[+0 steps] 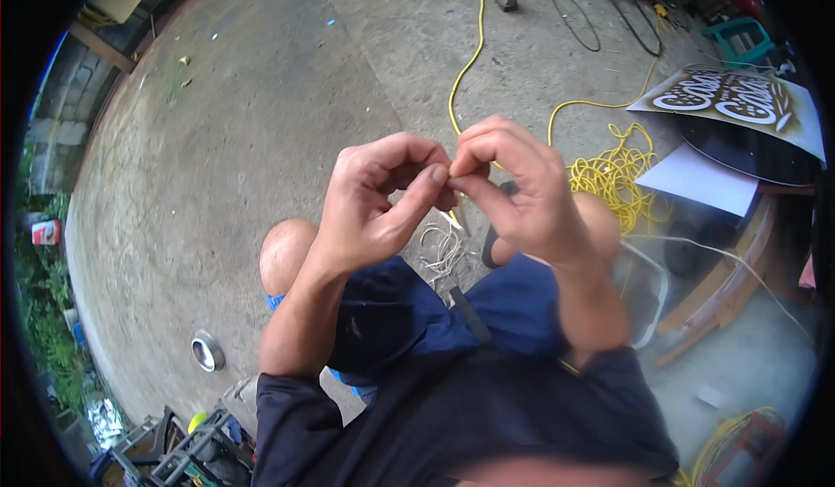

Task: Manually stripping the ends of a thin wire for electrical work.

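Note:
My left hand [385, 200] and my right hand [512, 187] meet at the fingertips in front of my knees. Thumbs and forefingers pinch together around something too small to make out. Just below the fingertips a thin pale piece [451, 218] with a pointed end shows, partly hidden by my left fingers; I cannot tell whether it is held. Beneath the hands a loose bundle of white cord [443, 252] lies on the concrete floor. A yellow cable [455, 89] runs along the floor and passes behind my hands.
A tangled heap of yellow cable [616, 180] lies right of my knee. Farther right are a painted sign sheet [737, 99], a white sheet [701, 177] and a teal plastic stool [740, 40]. A round metal bowl [207, 351] sits at the lower left, above a metal frame [169, 454] among clutter.

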### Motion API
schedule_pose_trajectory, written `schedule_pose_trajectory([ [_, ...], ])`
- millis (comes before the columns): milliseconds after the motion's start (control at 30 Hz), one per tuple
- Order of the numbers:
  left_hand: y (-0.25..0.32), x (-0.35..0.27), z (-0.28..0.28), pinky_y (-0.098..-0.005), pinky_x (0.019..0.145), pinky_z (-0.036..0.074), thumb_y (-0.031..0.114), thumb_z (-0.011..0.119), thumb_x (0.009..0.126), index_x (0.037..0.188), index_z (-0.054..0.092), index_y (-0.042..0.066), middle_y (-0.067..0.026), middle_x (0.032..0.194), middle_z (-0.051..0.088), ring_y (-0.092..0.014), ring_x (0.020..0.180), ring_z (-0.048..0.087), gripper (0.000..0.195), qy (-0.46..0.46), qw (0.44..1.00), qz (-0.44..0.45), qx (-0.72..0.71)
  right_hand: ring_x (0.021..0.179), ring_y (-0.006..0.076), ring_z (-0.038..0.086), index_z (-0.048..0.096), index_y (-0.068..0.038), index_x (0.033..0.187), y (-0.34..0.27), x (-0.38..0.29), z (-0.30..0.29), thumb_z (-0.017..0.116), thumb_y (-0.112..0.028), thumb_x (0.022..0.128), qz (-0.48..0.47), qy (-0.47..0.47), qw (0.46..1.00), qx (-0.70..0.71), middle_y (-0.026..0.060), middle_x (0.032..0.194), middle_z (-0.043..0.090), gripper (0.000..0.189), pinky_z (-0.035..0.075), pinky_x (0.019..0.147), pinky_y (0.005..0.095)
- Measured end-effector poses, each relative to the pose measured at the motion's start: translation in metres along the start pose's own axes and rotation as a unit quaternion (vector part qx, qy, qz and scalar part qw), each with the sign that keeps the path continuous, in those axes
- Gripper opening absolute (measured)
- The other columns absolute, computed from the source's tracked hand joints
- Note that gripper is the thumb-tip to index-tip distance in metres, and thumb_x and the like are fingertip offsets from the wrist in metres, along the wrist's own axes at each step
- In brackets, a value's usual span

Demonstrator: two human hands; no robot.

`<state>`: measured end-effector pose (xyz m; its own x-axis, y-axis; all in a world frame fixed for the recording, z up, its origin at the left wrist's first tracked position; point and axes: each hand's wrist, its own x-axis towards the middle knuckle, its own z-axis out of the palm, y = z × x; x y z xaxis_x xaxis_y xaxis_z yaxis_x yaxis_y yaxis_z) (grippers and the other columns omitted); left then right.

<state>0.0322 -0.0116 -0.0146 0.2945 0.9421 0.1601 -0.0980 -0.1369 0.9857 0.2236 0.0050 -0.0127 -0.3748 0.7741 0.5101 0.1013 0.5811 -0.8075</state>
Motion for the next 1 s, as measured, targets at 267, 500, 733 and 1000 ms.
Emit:
schedule_pose_trajectory([
  [267,-0.005,-0.015,-0.009,-0.0229,0.069,0.057,0.005,0.063,0.097,0.095,0.064,-0.007,-0.0044,0.084,0.069,-0.01,0.078,0.07,0.012,0.011,0.997,-0.053,-0.062,0.075,0.021,0.064,0.059,0.001,0.09,0.001,-0.001,0.012,0.07,0.015,0.078,-0.017,-0.042,0.999,-0.028,0.0112,0.088,0.062,0.021,0.052,0.064,0.0299],
  [500,-0.008,-0.018,-0.01,-0.0243,0.07,0.056,0.006,0.063,0.098,0.102,0.064,-0.008,-0.0075,0.087,0.069,-0.012,0.078,0.068,0.014,-0.006,0.991,-0.092,-0.099,0.076,0.0259,0.063,0.058,0.001,0.091,0.0,-0.002,0.012,0.068,0.015,0.077,-0.007,-0.054,0.998,-0.045,0.0127,0.089,0.061,0.023,0.051,0.066,0.0334],
  [733,-0.015,-0.02,-0.01,-0.0238,0.07,0.057,0.009,0.062,0.099,0.1,0.063,-0.005,-0.0037,0.087,0.067,-0.009,0.078,0.068,0.014,-0.018,0.988,-0.102,-0.115,0.078,0.0288,0.062,0.057,0.0,0.092,0.001,-0.005,0.012,0.066,0.014,0.079,0.006,-0.084,0.995,-0.056,0.014,0.091,0.059,0.02,0.051,0.066,0.0352],
  [1000,-0.012,-0.003,-0.002,-0.0265,0.072,0.059,0.008,0.061,0.1,0.102,0.063,-0.006,-0.0075,0.087,0.069,-0.013,0.076,0.07,0.014,0.024,0.995,-0.038,-0.092,0.075,0.0169,0.064,0.062,-0.001,0.093,0.01,0.0,0.009,0.07,0.009,0.083,0.031,0.0,0.999,0.015,0.0084,0.084,0.065,0.016,0.052,0.068,0.0294],
])
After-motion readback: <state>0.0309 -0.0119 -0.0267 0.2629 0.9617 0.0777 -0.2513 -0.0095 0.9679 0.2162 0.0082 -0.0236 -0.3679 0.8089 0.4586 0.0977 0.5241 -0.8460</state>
